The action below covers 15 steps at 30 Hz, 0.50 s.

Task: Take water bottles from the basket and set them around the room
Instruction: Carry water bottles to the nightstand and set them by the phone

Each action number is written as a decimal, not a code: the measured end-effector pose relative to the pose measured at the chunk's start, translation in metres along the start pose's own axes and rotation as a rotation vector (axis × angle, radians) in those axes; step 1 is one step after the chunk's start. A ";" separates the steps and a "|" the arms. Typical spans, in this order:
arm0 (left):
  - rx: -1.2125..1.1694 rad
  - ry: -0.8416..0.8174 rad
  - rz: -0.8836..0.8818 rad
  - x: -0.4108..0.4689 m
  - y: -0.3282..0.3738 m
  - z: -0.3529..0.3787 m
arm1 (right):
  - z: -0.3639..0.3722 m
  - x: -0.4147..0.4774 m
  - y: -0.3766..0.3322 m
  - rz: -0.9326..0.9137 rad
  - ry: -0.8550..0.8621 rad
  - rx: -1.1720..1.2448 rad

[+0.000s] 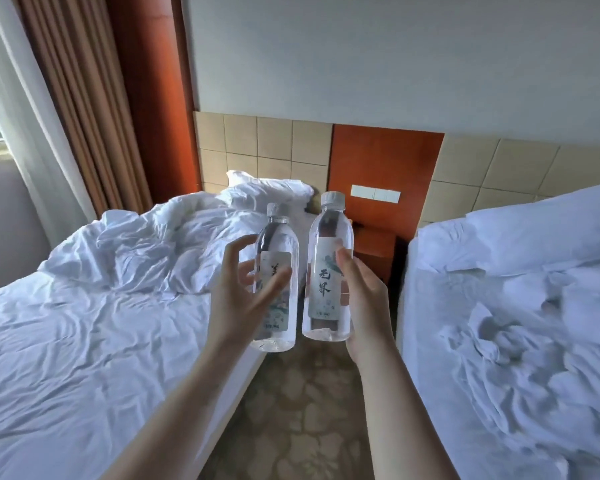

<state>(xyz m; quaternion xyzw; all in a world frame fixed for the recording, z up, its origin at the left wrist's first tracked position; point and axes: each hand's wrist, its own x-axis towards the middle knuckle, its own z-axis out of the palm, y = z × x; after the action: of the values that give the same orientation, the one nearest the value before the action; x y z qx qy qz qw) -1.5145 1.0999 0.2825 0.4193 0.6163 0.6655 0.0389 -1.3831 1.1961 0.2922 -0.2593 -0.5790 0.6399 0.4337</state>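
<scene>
**Two water bottles held up between twin beds**

A person stands in the aisle between two unmade beds with a clear plastic bottle in each hand, both raised near the centre of the view. The left hand (238,306) grips the left bottle (277,237) around its middle. Its fingers (236,245) curl round the far side and the thumb lies across the label. The right hand (366,303) holds the right bottle (328,278) the same way, thumb pressed on the label's edge and the other fingers wrapped behind.

Both bottles are close to upright with white caps on, side by side with a thin gap between them. The left bottle sits at 9 o'clock of the right one and a little lower. Dark brush characters mark each pale label.

The left bed (66,334), its white sheets rumpled, fills 8 o'clock, with a pillow (267,188) at its head. The right bed (520,323) fills 4 o'clock. Patterned carpet (291,417) runs along the aisle at 6 o'clock. Past the bottles, at 1 o'clock, stands an orange-brown bedside counter (374,242) below a white switch plate (375,195). A tan padded headboard (257,143) backs the beds, and brown curtains (84,98) hang at 10 o'clock.
</scene>
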 end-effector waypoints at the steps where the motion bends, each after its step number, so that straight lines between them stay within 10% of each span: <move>1: -0.028 -0.011 -0.010 0.013 -0.009 0.011 | -0.004 0.017 0.003 0.016 0.025 0.019; 15: -0.191 -0.126 -0.014 0.216 -0.102 0.208 | -0.110 0.272 0.028 -0.022 0.157 -0.053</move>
<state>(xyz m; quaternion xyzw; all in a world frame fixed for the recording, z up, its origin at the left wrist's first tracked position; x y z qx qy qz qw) -1.5757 1.4112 0.2823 0.4504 0.5492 0.6933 0.1220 -1.4317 1.4873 0.2900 -0.3137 -0.5625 0.5973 0.4780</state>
